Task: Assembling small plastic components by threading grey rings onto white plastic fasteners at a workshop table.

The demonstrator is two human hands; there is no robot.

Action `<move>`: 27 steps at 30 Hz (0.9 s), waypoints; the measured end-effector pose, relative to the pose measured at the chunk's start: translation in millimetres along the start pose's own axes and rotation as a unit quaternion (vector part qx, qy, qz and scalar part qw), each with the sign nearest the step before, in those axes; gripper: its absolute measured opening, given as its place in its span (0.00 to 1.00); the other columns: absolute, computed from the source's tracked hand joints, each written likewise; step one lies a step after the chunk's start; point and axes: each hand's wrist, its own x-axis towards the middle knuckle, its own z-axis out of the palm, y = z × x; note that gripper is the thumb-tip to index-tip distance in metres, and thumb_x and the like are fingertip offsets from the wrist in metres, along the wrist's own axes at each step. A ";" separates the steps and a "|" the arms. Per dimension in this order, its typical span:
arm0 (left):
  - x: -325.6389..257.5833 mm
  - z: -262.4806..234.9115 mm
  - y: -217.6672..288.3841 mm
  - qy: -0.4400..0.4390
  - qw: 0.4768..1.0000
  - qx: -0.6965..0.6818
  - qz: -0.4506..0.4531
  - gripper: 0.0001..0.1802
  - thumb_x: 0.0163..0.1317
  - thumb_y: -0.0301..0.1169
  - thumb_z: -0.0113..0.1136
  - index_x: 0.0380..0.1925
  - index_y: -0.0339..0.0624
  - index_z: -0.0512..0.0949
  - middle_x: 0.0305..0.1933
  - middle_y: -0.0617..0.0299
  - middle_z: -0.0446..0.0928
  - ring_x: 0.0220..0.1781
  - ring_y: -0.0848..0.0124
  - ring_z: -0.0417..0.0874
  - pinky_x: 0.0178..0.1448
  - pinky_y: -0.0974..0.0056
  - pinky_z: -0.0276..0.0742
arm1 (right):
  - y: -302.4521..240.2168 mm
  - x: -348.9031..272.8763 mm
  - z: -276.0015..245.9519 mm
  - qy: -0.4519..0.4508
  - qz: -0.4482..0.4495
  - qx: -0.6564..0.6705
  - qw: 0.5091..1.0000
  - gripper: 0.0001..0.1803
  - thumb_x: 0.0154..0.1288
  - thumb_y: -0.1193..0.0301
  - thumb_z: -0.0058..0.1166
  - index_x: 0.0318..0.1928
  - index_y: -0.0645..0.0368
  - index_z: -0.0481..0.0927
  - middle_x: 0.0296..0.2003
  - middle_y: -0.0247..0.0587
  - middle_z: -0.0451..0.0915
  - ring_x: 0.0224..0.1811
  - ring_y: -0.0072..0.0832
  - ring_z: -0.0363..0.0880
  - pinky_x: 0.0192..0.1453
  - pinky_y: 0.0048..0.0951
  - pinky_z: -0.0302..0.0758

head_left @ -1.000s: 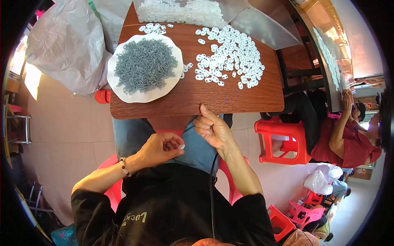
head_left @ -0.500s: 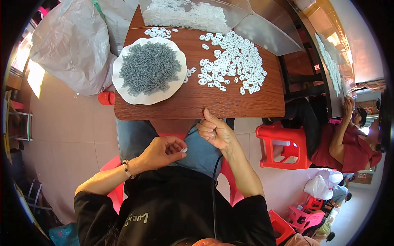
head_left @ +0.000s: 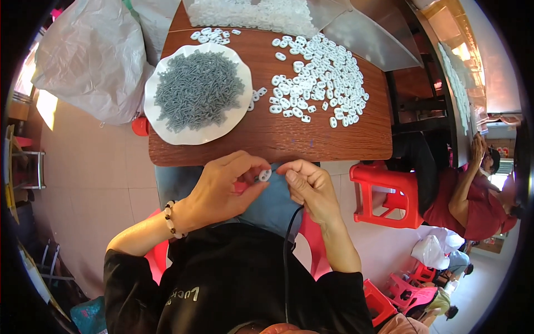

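Your left hand (head_left: 225, 189) pinches the white ring (head_left: 265, 176) just below the table edge (head_left: 267, 158); your right hand (head_left: 308, 186), curled, touches its right side.

The far heap of white plastic pieces (head_left: 250, 11) runs off the top edge. The left hand (head_left: 222, 189) hides most of the white ring (head_left: 265, 176). The grey parts (head_left: 197, 89) are too small to identify.

The person wears a black long-sleeved top, both sleeves pushed back so the forearms are bare. Pale lettering runs across the chest, seen upside down from above. On the left wrist sits a bracelet (head_left: 169, 218) of light and dark beads. A thin black cable (head_left: 287, 261) runs down the front of the top. The lap shows blue-grey cloth, perhaps trousers or an apron.
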 end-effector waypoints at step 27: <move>69.1 47.0 -36.2 0.081 0.991 -0.105 0.004 0.14 0.55 0.21 0.67 0.43 0.35 0.80 0.32 0.62 0.82 0.31 0.80 0.79 0.34 0.74 0.75 | -13.0 43.7 -24.3 0.174 -0.214 -0.250 0.928 0.04 0.65 0.74 0.58 0.35 0.63 0.81 0.14 0.21 0.66 0.18 0.08 0.57 0.22 0.18 0.55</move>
